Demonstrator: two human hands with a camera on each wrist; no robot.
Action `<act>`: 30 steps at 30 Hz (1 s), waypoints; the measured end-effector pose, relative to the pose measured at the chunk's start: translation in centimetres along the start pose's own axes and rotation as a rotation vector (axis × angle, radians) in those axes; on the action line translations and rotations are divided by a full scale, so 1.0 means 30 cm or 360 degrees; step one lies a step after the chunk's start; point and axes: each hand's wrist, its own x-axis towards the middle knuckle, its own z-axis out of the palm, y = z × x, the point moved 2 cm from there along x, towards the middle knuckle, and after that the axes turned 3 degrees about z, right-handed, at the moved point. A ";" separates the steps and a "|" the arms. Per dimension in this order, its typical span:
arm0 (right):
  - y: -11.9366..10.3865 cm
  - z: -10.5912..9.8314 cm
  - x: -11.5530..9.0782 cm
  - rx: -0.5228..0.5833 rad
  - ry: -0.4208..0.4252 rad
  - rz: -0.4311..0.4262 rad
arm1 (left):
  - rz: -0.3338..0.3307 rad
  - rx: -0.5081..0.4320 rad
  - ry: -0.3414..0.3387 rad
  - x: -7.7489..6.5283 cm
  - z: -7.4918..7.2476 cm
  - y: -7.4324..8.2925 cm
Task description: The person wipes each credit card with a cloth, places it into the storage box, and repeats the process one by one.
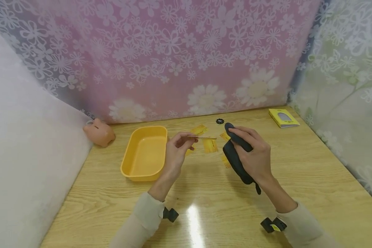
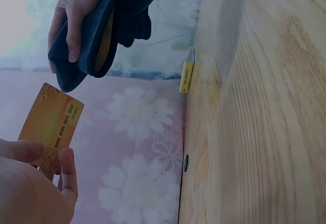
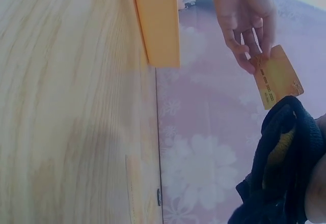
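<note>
My left hand (image 1: 174, 155) pinches a gold bank card (image 2: 53, 124) by one end between thumb and fingers. In the head view the card is nearly edge-on; printed digits show in the left wrist view. A dark blue soft pouch (image 1: 235, 160) is gripped from above by my right hand (image 1: 256, 155). Its mouth gapes towards the card, and something yellowish shows inside in the right wrist view. Card and pouch are close together but apart, both held above the table. Several more gold cards (image 1: 210, 146) lie on the wood below, partly hidden by the hands and pouch.
A yellow plastic tub (image 1: 142, 178) stands left of my left hand. Farther left, by the curtain, sits an orange piggy bank (image 1: 100, 133). Towards the back of the table (image 1: 198, 186) lie a black round chip (image 1: 220, 121) and, at right, a yellow booklet (image 1: 284, 118).
</note>
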 end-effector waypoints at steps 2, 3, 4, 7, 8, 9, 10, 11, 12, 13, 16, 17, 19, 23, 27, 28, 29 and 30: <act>-0.004 0.002 0.004 0.0009 0.0005 -0.0004 | 0.0028 -0.0054 -0.0001 0.002 0.005 0.003; -0.005 0.003 0.006 0.0014 0.0005 -0.0006 | 0.0031 -0.0083 0.0002 0.002 0.007 0.004; -0.006 0.004 0.008 0.0021 0.0003 -0.0004 | 0.0025 -0.0103 0.0002 0.002 0.009 0.003; -0.009 0.007 0.011 0.0042 0.0005 -0.0011 | -0.0034 -0.0150 0.0002 -0.003 0.016 0.002; -0.009 0.007 0.011 0.0044 0.0003 -0.0010 | -0.0051 -0.0163 -0.0005 -0.006 0.020 0.002; -0.009 0.008 0.012 0.0049 0.0004 -0.0010 | -0.0062 -0.0176 -0.0020 -0.008 0.024 0.000; -0.012 0.008 0.014 0.0053 0.0007 -0.0012 | -0.0069 -0.0189 -0.0031 -0.011 0.028 -0.001; -0.015 0.009 0.015 0.0056 0.0012 -0.0014 | -0.0065 -0.0204 -0.0041 -0.013 0.033 -0.002; -0.018 0.010 0.017 0.0061 0.0017 -0.0020 | -0.0054 -0.0221 -0.0054 -0.014 0.037 -0.003; -0.021 0.010 0.019 0.0065 0.0021 -0.0021 | -0.0040 -0.0234 -0.0074 -0.014 0.040 -0.003; -0.033 0.008 0.022 0.0074 0.0036 -0.0035 | -0.0009 -0.0291 -0.0119 -0.020 0.045 -0.001; -0.036 0.006 0.023 0.0078 0.0042 -0.0040 | -0.0001 -0.0306 -0.0136 -0.020 0.045 0.000; -0.043 0.002 0.025 0.0090 0.0054 -0.0049 | 0.0013 -0.0335 -0.0161 -0.022 0.044 0.004; -0.061 0.006 0.030 0.0122 0.0055 -0.0086 | 0.0042 -0.0320 -0.0144 -0.017 0.045 0.003; -0.078 0.032 0.023 0.0133 -0.0021 -0.0147 | 0.0035 -0.0258 -0.0113 -0.009 0.053 0.002; -0.082 0.041 0.020 0.0135 -0.0045 -0.0157 | 0.0031 -0.0245 -0.0112 -0.007 0.055 0.001; -0.085 0.051 0.017 0.0130 -0.0068 -0.0164 | 0.0025 -0.0230 -0.0115 -0.006 0.058 0.002; -0.087 0.061 0.014 0.0129 -0.0093 -0.0164 | 0.0019 -0.0227 -0.0118 -0.004 0.060 0.002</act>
